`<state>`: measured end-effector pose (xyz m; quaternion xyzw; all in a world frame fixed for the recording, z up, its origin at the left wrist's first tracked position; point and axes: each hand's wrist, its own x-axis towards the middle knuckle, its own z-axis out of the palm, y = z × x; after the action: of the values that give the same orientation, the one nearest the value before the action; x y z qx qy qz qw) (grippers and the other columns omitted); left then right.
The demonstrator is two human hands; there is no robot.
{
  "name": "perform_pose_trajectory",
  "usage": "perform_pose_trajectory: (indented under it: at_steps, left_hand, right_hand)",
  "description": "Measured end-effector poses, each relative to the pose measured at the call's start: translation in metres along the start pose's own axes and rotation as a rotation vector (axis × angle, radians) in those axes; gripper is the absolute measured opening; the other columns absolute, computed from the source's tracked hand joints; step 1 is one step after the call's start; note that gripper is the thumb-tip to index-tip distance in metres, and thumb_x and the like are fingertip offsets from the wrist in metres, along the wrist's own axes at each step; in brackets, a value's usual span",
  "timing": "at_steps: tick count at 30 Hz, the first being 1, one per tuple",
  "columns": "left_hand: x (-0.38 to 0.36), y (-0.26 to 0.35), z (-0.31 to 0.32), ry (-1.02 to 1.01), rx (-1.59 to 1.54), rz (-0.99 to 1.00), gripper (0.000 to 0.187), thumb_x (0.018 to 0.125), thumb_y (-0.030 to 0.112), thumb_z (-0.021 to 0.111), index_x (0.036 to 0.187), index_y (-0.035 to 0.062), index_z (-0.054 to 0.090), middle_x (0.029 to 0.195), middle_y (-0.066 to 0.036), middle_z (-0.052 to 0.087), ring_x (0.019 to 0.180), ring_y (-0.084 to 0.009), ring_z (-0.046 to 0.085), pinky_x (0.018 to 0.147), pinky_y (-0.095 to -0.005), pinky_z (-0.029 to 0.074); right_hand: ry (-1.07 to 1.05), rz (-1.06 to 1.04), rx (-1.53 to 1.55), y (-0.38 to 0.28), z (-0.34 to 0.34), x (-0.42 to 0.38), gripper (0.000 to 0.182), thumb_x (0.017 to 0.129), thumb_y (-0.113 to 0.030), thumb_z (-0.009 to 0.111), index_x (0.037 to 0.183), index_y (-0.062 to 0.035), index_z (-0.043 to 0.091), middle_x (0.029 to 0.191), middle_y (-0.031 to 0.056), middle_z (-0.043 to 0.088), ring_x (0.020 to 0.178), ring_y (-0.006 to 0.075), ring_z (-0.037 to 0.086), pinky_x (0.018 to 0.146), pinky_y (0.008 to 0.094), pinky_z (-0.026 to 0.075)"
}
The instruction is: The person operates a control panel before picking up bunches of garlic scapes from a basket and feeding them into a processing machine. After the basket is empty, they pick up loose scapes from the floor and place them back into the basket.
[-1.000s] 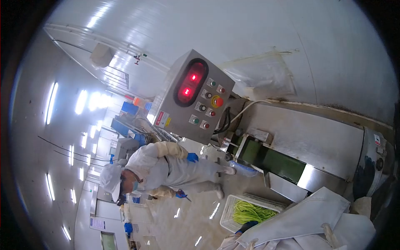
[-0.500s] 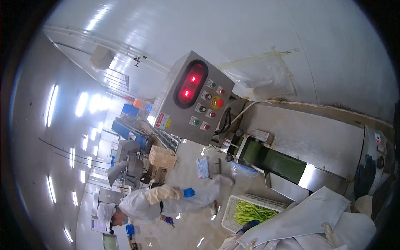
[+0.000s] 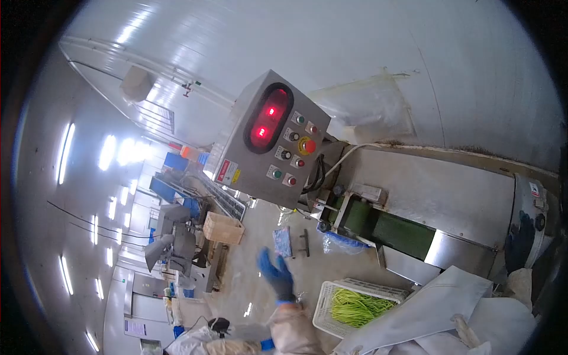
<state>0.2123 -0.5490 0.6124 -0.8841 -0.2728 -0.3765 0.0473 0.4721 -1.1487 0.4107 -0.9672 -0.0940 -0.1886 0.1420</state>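
Observation:
My left hand (image 3: 276,276), in a blue glove under a beige sleeve, reaches out with its fingers apart and nothing in it. Beyond its fingertips, a blue patterned packet (image 3: 283,242) lies on the wet floor. My right hand (image 3: 518,242), in a dark blue glove, rests against the metal end housing (image 3: 537,204) of a machine, its fingers stretched out beside a black knob (image 3: 539,222). A white plastic crate (image 3: 322,307) stands by my white apron (image 3: 420,310). Long thin green stalks (image 3: 358,306) fill it.
A steel control box (image 3: 264,177) with red digits and buttons stands over a green conveyor belt (image 3: 402,235). A co-worker in white (image 3: 198,343) is partly cut off at the bottom edge. Farther off are a beige crate (image 3: 223,228) and other machinery (image 3: 174,228).
My left hand has risen from beside the crate of stalks and stretched outward, fingers spread. The co-worker now appears lower in the picture. My right hand stays on the machine.

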Motion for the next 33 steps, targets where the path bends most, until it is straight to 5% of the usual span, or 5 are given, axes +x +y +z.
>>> perform_pose_trajectory:
  at_steps: [4,5,8,19,33]
  left_hand:
    - [0.162,0.033,-0.035,0.281,0.116,0.278,0.037,0.093,0.018,0.045,0.121,-0.0052,0.046,0.126,-0.021,0.046,0.122,-0.0348,0.038,0.103,-0.0446,0.026]
    - [0.192,0.035,-0.035,0.300,0.116,0.341,0.037,0.093,0.020,0.044,0.121,-0.0047,0.047,0.125,-0.021,0.046,0.121,-0.0344,0.038,0.102,-0.0446,0.027]
    - [0.253,0.035,-0.017,0.226,0.108,0.341,0.039,0.093,0.024,0.043,0.119,-0.0041,0.048,0.122,-0.021,0.049,0.116,-0.0341,0.043,0.099,-0.0426,0.031]
    - [0.268,0.033,0.039,0.412,-0.366,-0.041,0.042,0.094,0.032,0.041,0.110,-0.0056,0.050,0.111,-0.017,0.052,0.102,-0.0274,0.049,0.093,-0.0378,0.037]
    - [0.265,0.035,0.038,0.379,-0.261,0.004,0.047,0.095,0.037,0.038,0.118,-0.0041,0.046,0.117,-0.017,0.049,0.108,-0.0264,0.047,0.096,-0.0386,0.035]
  right_hand:
    - [0.050,-0.031,0.070,-0.052,-0.006,0.034,0.041,0.086,-0.009,0.049,0.126,-0.0015,0.044,0.133,0.0159,0.041,0.123,0.0343,0.037,0.104,0.0418,0.028]
    - [0.073,0.112,0.859,-0.076,0.010,0.047,0.043,0.083,-0.006,0.053,0.125,-0.0025,0.045,0.130,0.0147,0.044,0.124,0.0326,0.037,0.103,0.0407,0.030]
    - [0.121,-0.253,0.528,-0.155,-0.002,0.106,0.047,0.074,-0.003,0.061,0.120,-0.0046,0.050,0.122,0.0125,0.049,0.116,0.0291,0.043,0.102,0.0371,0.032]
    - [0.073,-0.364,1.150,-0.378,0.037,0.222,0.026,0.075,-0.019,0.065,0.099,-0.0083,0.061,0.086,0.0145,0.061,0.083,0.0338,0.056,0.076,0.0435,0.043]
    - [0.111,-0.232,1.266,-0.514,0.051,0.287,0.019,0.080,-0.024,0.055,0.083,-0.0068,0.062,0.076,0.0167,0.060,0.075,0.0363,0.056,0.067,0.0464,0.044]
